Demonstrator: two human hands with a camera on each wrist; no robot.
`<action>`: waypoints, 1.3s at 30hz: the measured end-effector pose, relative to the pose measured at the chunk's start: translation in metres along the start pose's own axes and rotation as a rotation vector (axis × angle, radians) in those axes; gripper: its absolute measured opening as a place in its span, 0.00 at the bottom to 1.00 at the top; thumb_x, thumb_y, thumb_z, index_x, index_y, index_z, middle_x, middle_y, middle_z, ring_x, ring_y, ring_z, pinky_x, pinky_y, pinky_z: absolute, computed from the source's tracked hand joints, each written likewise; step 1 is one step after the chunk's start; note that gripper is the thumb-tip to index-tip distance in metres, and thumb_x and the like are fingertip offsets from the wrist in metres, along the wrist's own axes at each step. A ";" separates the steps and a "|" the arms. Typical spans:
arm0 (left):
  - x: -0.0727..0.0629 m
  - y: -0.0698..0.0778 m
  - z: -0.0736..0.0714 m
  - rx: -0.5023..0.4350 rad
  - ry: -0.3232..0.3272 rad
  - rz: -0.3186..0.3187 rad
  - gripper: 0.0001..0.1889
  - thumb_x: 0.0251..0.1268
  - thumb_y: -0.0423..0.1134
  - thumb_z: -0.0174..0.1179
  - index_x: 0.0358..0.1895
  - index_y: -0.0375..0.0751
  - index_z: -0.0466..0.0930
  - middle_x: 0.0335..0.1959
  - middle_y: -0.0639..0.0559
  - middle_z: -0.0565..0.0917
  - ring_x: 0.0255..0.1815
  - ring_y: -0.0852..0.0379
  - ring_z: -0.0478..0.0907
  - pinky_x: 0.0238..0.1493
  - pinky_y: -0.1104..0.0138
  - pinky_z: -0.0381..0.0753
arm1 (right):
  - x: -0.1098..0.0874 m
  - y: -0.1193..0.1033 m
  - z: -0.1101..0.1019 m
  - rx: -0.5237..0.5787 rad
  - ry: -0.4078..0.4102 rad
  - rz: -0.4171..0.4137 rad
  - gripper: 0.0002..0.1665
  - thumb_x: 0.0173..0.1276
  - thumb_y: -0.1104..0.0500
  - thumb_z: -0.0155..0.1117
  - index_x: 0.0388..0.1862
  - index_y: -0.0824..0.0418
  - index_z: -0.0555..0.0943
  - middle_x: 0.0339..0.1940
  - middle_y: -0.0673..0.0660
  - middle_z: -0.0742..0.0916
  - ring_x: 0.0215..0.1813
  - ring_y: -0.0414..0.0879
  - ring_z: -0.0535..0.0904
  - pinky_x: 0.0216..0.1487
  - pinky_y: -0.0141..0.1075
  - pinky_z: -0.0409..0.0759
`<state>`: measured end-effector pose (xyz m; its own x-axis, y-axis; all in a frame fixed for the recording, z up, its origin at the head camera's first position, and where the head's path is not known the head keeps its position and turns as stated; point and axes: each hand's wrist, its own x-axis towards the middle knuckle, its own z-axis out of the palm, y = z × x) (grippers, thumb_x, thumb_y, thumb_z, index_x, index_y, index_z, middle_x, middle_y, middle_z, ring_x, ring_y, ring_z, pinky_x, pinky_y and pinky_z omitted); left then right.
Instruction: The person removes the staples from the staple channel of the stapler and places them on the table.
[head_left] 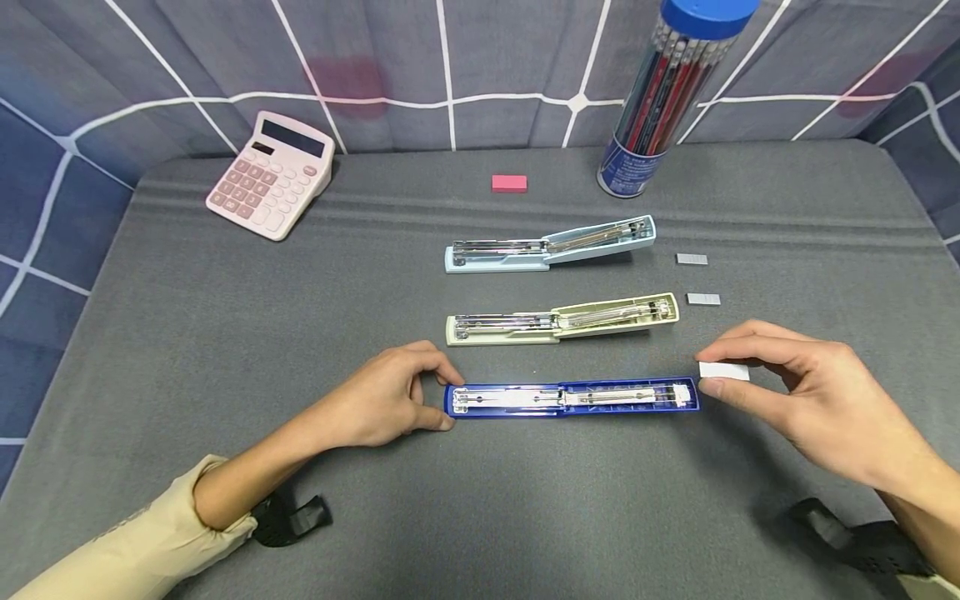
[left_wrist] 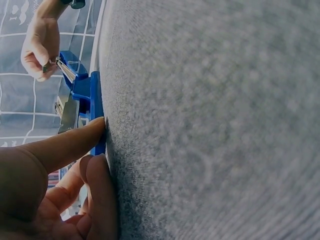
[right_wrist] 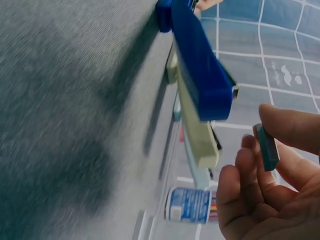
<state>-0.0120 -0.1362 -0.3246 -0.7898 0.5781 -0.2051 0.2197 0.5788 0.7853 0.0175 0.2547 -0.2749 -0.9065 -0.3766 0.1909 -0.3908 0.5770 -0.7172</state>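
A dark blue stapler [head_left: 564, 398] lies opened out on the grey cloth, its metal staple channel bared. My left hand [head_left: 390, 395] pinches its left end between thumb and fingers. Just beyond its right end, my right hand [head_left: 817, 400] pinches a small strip of staples [head_left: 724, 371] between thumb and fingers. The right wrist view shows this staple strip [right_wrist: 267, 148] apart from the raised blue stapler arm [right_wrist: 202, 70]. Behind lie a pale green stapler [head_left: 502, 327] and a light blue stapler [head_left: 498, 259], both also opened out.
Two more staple strips, one [head_left: 703, 299] nearer and one [head_left: 692, 259] farther, lie right of the back staplers. A pink eraser-like block [head_left: 509, 183], a pink calculator [head_left: 272, 177] and a tall tub of pencils [head_left: 667, 100] stand along the back by the checked cloth wall.
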 end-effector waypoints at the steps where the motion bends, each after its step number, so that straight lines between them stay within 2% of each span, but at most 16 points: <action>1: 0.000 0.000 0.000 0.000 0.000 0.001 0.18 0.46 0.32 0.77 0.43 0.44 0.84 0.38 0.57 0.78 0.20 0.65 0.74 0.24 0.67 0.75 | 0.000 0.002 -0.001 -0.014 0.001 0.002 0.22 0.52 0.80 0.71 0.40 0.58 0.85 0.37 0.50 0.84 0.43 0.39 0.77 0.43 0.21 0.73; 6: 0.000 0.001 0.000 -0.001 -0.001 -0.003 0.18 0.45 0.32 0.77 0.42 0.44 0.84 0.37 0.57 0.78 0.20 0.65 0.74 0.24 0.67 0.75 | -0.001 0.015 -0.003 -0.079 -0.012 0.014 0.22 0.50 0.78 0.74 0.37 0.54 0.85 0.32 0.46 0.82 0.36 0.37 0.74 0.35 0.23 0.71; 10: 0.000 0.001 0.000 0.006 0.001 -0.005 0.18 0.46 0.32 0.77 0.43 0.45 0.84 0.37 0.57 0.78 0.20 0.65 0.74 0.24 0.67 0.75 | -0.002 0.032 -0.002 -0.120 -0.025 0.013 0.20 0.50 0.76 0.75 0.37 0.55 0.86 0.29 0.44 0.79 0.33 0.36 0.71 0.31 0.26 0.68; 15: 0.000 0.000 0.000 0.007 0.000 -0.004 0.18 0.46 0.32 0.77 0.43 0.45 0.84 0.38 0.57 0.78 0.20 0.65 0.74 0.24 0.67 0.75 | 0.000 0.053 -0.002 -0.177 -0.048 0.000 0.18 0.51 0.73 0.76 0.38 0.56 0.86 0.31 0.43 0.82 0.35 0.34 0.72 0.35 0.24 0.69; 21: 0.000 0.000 0.000 0.009 -0.002 -0.002 0.18 0.46 0.32 0.77 0.43 0.44 0.85 0.38 0.57 0.78 0.20 0.64 0.74 0.24 0.67 0.75 | 0.003 0.070 -0.004 -0.154 -0.091 0.005 0.18 0.51 0.74 0.76 0.35 0.53 0.86 0.34 0.44 0.85 0.40 0.32 0.76 0.42 0.21 0.68; 31: 0.001 0.000 0.000 0.006 -0.002 0.000 0.18 0.45 0.32 0.78 0.43 0.45 0.85 0.38 0.57 0.78 0.20 0.64 0.74 0.24 0.67 0.75 | 0.007 0.082 -0.002 -0.135 -0.135 -0.012 0.18 0.53 0.74 0.74 0.38 0.54 0.86 0.33 0.43 0.83 0.33 0.34 0.72 0.31 0.25 0.70; 39: 0.001 0.000 0.000 -0.005 -0.004 -0.001 0.18 0.45 0.31 0.77 0.43 0.44 0.85 0.38 0.57 0.78 0.19 0.64 0.74 0.25 0.67 0.75 | 0.009 0.082 -0.003 -0.174 -0.143 -0.015 0.16 0.56 0.72 0.73 0.40 0.54 0.85 0.33 0.42 0.82 0.32 0.34 0.72 0.31 0.25 0.70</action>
<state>-0.0126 -0.1360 -0.3249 -0.7878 0.5797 -0.2082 0.2159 0.5764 0.7881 -0.0228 0.3008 -0.3304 -0.8735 -0.4775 0.0946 -0.4366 0.6826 -0.5860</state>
